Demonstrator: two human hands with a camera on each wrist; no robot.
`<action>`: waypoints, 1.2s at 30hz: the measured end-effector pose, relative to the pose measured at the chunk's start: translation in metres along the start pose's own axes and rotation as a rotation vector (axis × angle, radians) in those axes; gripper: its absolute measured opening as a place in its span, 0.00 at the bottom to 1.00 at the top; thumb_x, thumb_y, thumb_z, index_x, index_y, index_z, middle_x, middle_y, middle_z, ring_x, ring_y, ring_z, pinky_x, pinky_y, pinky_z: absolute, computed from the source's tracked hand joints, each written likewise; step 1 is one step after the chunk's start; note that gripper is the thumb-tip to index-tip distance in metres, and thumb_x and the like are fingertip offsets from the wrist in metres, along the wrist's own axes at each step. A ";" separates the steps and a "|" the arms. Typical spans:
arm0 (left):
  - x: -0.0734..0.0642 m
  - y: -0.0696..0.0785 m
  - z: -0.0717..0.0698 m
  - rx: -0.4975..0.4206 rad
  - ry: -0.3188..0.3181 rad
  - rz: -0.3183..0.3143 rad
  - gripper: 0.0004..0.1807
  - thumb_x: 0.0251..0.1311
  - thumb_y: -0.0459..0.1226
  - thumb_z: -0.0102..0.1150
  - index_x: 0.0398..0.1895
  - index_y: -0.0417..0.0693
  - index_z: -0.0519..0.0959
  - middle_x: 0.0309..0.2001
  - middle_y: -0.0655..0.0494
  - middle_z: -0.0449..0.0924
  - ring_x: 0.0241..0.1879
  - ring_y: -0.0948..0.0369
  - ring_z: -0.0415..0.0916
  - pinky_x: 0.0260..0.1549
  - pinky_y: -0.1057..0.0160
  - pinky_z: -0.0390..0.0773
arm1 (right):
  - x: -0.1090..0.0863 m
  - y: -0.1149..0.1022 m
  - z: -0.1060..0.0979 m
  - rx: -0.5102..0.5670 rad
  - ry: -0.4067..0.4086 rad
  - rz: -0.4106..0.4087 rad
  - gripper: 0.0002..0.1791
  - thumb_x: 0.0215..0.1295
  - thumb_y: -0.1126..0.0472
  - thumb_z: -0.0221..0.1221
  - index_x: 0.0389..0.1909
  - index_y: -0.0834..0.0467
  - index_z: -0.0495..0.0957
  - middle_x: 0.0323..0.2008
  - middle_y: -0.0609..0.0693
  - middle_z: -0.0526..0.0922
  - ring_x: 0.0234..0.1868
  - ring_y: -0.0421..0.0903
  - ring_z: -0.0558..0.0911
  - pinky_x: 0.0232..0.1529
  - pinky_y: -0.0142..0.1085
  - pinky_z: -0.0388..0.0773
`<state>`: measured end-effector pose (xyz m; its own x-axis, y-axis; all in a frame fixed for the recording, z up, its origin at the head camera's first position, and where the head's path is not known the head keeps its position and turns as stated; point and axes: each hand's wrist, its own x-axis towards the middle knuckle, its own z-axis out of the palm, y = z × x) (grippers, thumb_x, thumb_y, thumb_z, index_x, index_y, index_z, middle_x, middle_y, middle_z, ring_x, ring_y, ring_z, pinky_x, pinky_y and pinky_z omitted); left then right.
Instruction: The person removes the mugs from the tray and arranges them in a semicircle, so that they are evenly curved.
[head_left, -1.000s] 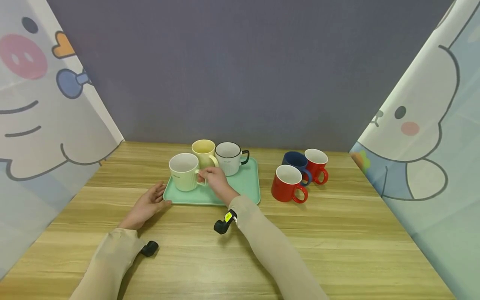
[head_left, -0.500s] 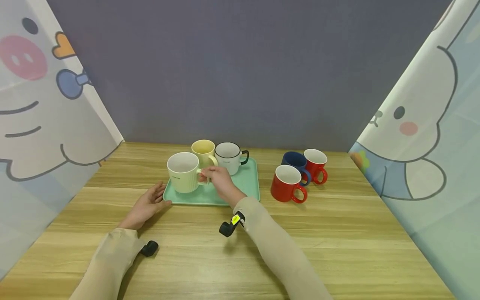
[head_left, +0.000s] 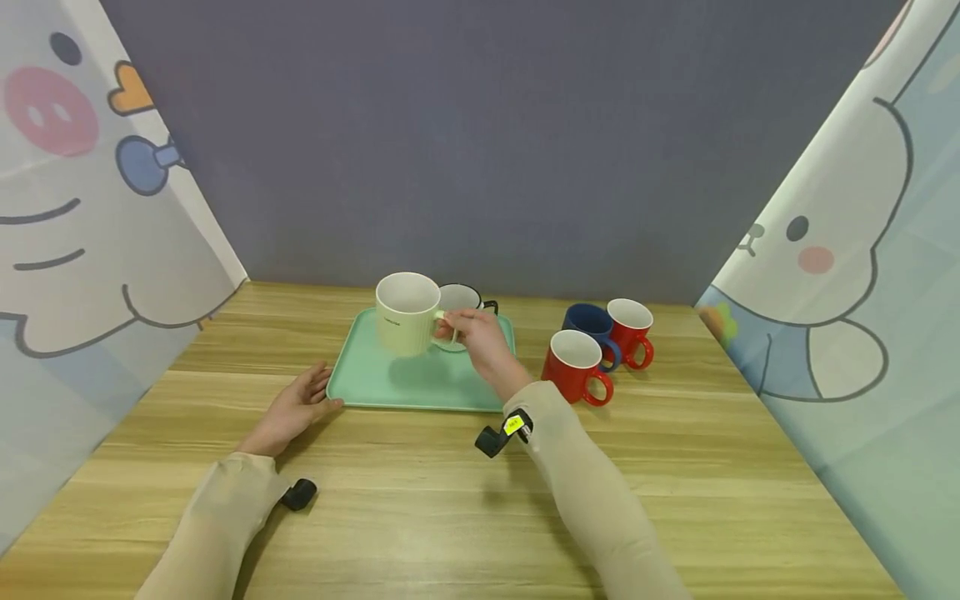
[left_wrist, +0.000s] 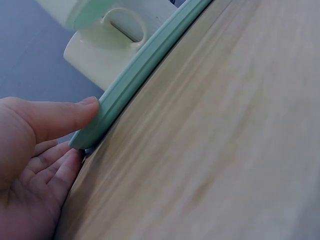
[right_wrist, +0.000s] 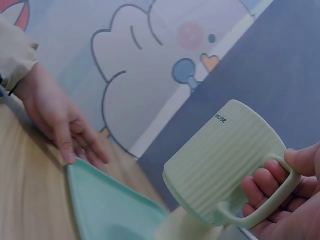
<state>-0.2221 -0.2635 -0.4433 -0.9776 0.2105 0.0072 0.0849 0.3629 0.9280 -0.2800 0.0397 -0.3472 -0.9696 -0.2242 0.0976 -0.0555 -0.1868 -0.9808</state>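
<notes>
My right hand (head_left: 480, 342) grips the handle of a pale green ribbed mug (head_left: 405, 312), fingers curled through it in the right wrist view. The mug is raised above a mint green tray (head_left: 375, 383), and its shadow falls on the tray. Behind it on the tray stands a white mug (head_left: 459, 296) with a black rim and black handle, partly covered. A pale yellow mug (left_wrist: 97, 55) shows on the tray in the left wrist view, but is hidden in the head view. My left hand (head_left: 296, 408) holds the tray's near left corner between thumb and fingers.
Right of the tray, two red mugs (head_left: 573, 367) and a dark blue mug (head_left: 588, 321) stand close together on the wooden table (head_left: 420, 517). A grey panel (head_left: 480, 150) rises behind the table, with printed cloths on both sides.
My right hand has lifted the pale green mug off the tray and moved it back and to the right, covering the yellow mug in the head view. My left hand stays at the corner.
</notes>
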 end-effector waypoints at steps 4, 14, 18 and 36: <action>-0.001 0.000 0.000 0.000 0.003 0.000 0.49 0.69 0.34 0.60 0.76 0.28 0.35 0.74 0.25 0.46 0.72 0.34 0.50 0.68 0.44 0.58 | -0.001 -0.011 -0.016 0.014 0.004 -0.028 0.13 0.71 0.74 0.49 0.30 0.63 0.80 0.19 0.41 0.81 0.25 0.35 0.80 0.38 0.31 0.70; -0.001 -0.003 -0.001 0.000 0.009 -0.004 0.49 0.69 0.34 0.60 0.76 0.28 0.35 0.74 0.25 0.46 0.72 0.34 0.50 0.67 0.48 0.62 | -0.009 -0.041 -0.052 0.064 0.082 -0.026 0.18 0.74 0.73 0.48 0.24 0.59 0.79 0.21 0.45 0.82 0.25 0.38 0.82 0.40 0.29 0.75; -0.001 -0.003 -0.001 -0.011 0.005 0.000 0.49 0.69 0.34 0.59 0.76 0.28 0.35 0.74 0.25 0.46 0.72 0.34 0.49 0.68 0.46 0.59 | -0.013 -0.049 -0.067 0.093 0.121 -0.028 0.18 0.74 0.74 0.48 0.24 0.59 0.79 0.21 0.46 0.82 0.25 0.38 0.83 0.42 0.30 0.77; 0.000 -0.003 0.001 -0.026 0.003 0.009 0.49 0.69 0.33 0.60 0.76 0.28 0.34 0.74 0.26 0.46 0.72 0.34 0.50 0.68 0.45 0.58 | -0.030 -0.069 -0.146 0.092 0.207 -0.051 0.21 0.76 0.71 0.47 0.24 0.56 0.82 0.23 0.47 0.84 0.28 0.39 0.84 0.43 0.30 0.79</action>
<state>-0.2219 -0.2637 -0.4460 -0.9774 0.2106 0.0165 0.0885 0.3369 0.9374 -0.2817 0.1993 -0.3067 -0.9948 -0.0128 0.1008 -0.0931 -0.2812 -0.9551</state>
